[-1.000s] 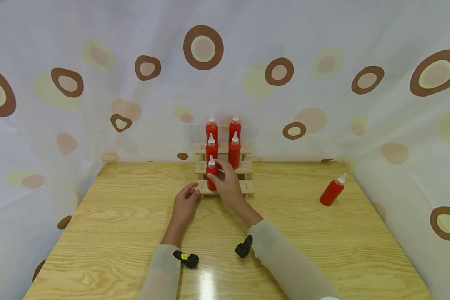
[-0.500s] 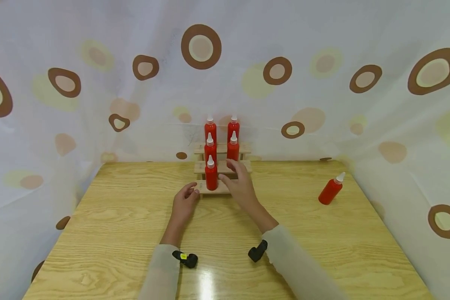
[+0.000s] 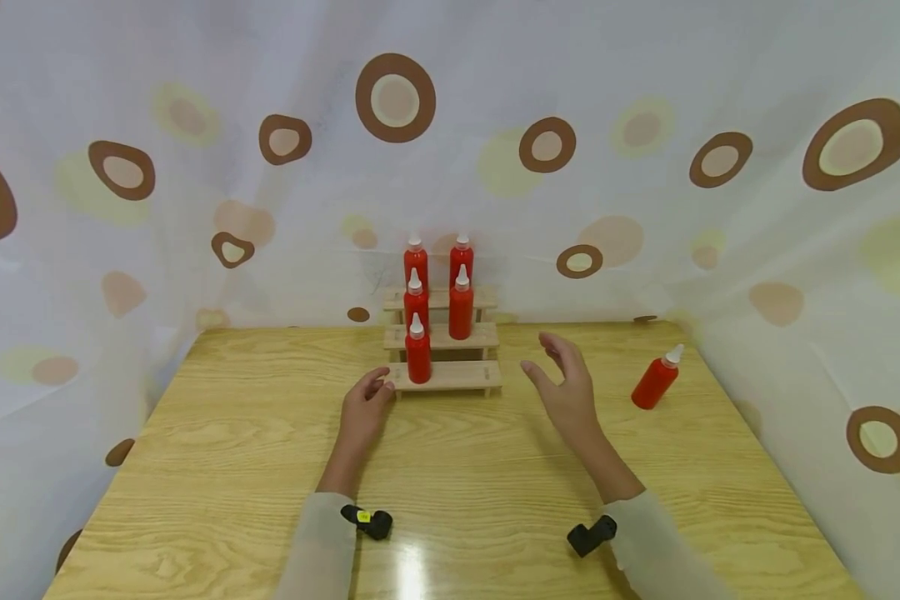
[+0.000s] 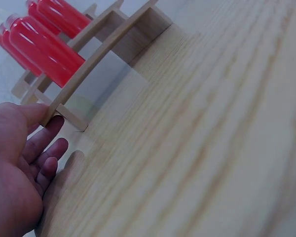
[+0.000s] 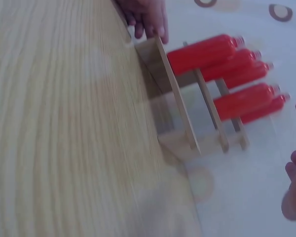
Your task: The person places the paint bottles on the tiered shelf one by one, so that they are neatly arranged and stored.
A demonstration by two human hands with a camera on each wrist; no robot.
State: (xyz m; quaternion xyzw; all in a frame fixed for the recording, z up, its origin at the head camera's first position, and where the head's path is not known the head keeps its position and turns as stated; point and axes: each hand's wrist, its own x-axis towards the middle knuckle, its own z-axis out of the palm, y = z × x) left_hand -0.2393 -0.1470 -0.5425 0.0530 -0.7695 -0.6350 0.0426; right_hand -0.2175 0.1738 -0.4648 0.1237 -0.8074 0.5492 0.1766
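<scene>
A three-step wooden display rack (image 3: pixel 457 377) stands at the back of the table. Its bottom step bears one red squeeze bottle (image 3: pixel 419 360) with a white pointed cap, at the left. Two more red bottles stand on the middle step and two on the top step. My left hand (image 3: pixel 363 412) pinches the left end of the bottom step; in the left wrist view the thumb lies over the board and the index finger under it. To the right of the rack, my right hand (image 3: pixel 572 402) is in the air with fingers parted, holding nothing. Another red bottle (image 3: pixel 654 383) stands farther right.
The wood-grain table (image 3: pixel 465 500) reaches back to a white patterned curtain (image 3: pixel 307 208), which also hangs along both sides. A black wrist camera (image 3: pixel 592 535) sits on each sleeve.
My right hand has let go of the bottle on the bottom step and moved right, away from the rack. That bottle stays upright there. My left hand has stayed at the rack.
</scene>
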